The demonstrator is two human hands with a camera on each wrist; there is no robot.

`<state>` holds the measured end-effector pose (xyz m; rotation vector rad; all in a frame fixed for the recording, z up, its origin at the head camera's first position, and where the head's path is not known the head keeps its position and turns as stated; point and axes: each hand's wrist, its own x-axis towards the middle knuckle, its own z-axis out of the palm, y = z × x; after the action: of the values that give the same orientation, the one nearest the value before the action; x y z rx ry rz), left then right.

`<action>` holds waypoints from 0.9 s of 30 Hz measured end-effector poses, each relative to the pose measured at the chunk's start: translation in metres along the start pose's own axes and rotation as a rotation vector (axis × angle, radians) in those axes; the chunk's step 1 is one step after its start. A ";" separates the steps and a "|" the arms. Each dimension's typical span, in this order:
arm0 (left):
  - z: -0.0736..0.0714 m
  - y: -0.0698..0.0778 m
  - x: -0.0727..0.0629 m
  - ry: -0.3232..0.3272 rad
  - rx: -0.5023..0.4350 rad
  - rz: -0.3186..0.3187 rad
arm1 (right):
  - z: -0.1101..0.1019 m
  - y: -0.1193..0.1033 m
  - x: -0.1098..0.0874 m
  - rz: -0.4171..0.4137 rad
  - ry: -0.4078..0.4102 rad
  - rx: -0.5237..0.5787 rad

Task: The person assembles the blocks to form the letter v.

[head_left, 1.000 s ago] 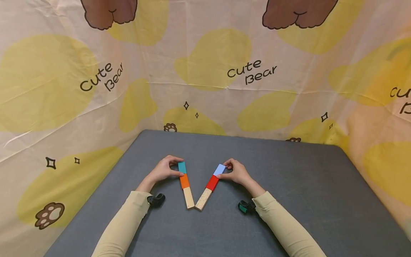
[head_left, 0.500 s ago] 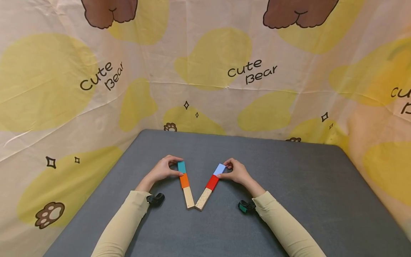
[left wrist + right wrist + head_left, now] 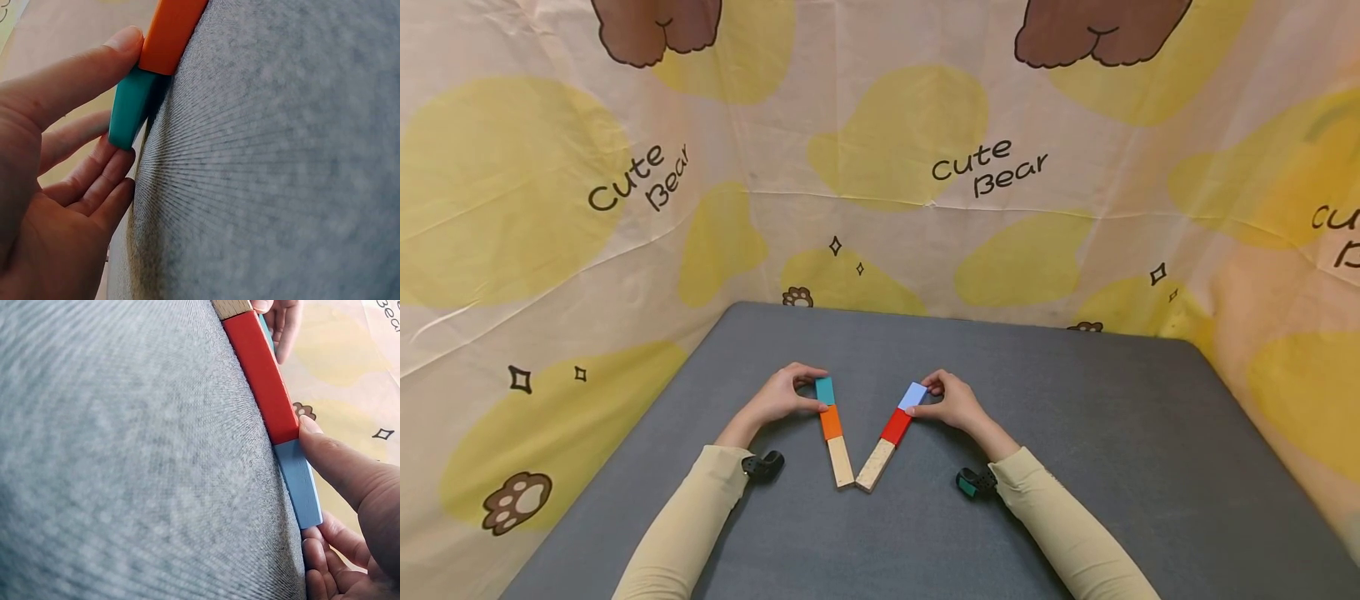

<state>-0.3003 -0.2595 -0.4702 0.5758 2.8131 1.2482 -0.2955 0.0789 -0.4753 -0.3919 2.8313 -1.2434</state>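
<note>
Two rows of wooden blocks form a V on the table. The left row has a teal block point(image 3: 825, 391) at the far end, an orange block point(image 3: 831, 422) and a plain wood block point(image 3: 841, 462). In the right row are a light blue block point(image 3: 913, 396), a red block point(image 3: 896, 427) and another plain wood block point(image 3: 876, 466). My left hand point(image 3: 782, 395) holds the teal block, thumb near its joint with the orange one, fingers at its far end. Likewise my right hand point(image 3: 953, 402) holds the light blue block, thumb by the red block's edge. The near ends nearly meet.
The blocks lie on a grey cloth-covered table point(image 3: 1037, 400). A printed fabric curtain point(image 3: 880, 125) surrounds its back and sides. Each wrist wears a dark camera band, such as the left band point(image 3: 764, 467).
</note>
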 end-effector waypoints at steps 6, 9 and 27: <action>0.000 0.001 0.000 0.000 0.004 0.006 | -0.001 0.000 0.000 0.001 -0.002 -0.001; 0.000 0.001 0.000 -0.005 0.004 0.011 | -0.001 0.000 0.000 0.004 -0.001 0.001; -0.002 -0.001 -0.002 -0.008 -0.043 0.022 | -0.001 0.000 0.000 0.004 -0.003 0.012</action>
<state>-0.2987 -0.2626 -0.4699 0.6095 2.7734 1.3030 -0.2956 0.0793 -0.4748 -0.3872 2.8192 -1.2570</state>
